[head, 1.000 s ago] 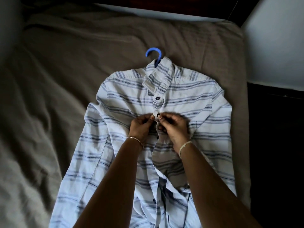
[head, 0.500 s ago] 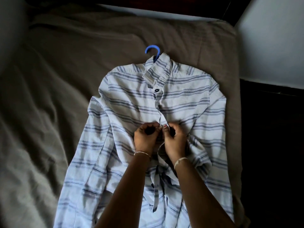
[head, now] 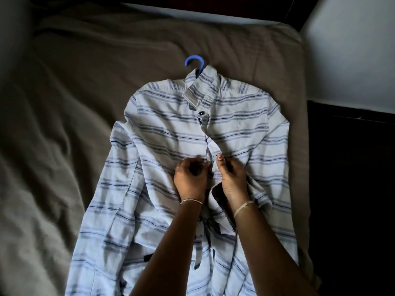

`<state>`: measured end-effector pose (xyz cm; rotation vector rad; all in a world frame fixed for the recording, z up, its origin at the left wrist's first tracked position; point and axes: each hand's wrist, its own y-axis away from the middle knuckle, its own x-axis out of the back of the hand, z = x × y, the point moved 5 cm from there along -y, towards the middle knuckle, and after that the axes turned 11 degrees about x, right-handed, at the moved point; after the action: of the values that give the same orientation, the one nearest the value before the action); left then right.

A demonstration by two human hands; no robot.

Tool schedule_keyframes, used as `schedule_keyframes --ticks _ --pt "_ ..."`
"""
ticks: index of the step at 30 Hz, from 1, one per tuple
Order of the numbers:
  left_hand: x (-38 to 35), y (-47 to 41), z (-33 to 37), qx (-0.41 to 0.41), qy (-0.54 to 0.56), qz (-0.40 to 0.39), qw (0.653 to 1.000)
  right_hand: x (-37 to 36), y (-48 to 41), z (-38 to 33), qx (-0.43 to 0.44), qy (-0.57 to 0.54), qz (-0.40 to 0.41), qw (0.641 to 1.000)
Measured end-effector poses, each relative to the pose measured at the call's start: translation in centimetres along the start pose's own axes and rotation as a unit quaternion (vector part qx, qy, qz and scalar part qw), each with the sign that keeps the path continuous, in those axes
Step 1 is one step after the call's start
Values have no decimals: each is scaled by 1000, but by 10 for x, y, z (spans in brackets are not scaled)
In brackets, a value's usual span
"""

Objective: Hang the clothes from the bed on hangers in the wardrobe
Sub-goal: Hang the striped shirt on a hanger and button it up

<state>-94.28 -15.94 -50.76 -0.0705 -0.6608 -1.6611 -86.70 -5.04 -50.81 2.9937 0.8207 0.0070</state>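
Shirt (head: 171,133) placket hidden where both hands pinch it.

Single view: wide-angle head cam, worn by the person, looking forward and steeply down onto the bed (head: 64,146). Close in. Shirt (head: 166,133) fills centre frame, forearms (head: 175,253) enter from bottom edge, wall (head: 352,50) sits upper right.

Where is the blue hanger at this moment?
In the head view the blue hanger shows only its hook, above centre, poking from the collar of the striped shirt, on the bed sheet.
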Motion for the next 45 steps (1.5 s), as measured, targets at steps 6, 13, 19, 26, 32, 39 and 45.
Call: schedule_keyframes --ticks 6,13,19,26,32,39,45 --pt "9 4 0 -30 -39 -2 999 2 8 3 0 33 -35 999" --pt "26 4 -11 80 66 -19 994 -5 24 -3 -12 103 23 994" --pt "19 13 -28 107 135 -97 980 -15 32 -17 60 283 -51 956" --pt "17 12 -25 164 227 -121 952 -15 34 -18 74 266 -55 960" --pt "16 11 -24 156 225 -125 954 -13 32 -15 45 206 -75 975" --pt "18 10 -22 146 201 -133 960 -11 30 -11 -20 117 -59 991" --pt "19 5 -25 174 207 -153 950 -15 31 -12 -33 108 -49 992"
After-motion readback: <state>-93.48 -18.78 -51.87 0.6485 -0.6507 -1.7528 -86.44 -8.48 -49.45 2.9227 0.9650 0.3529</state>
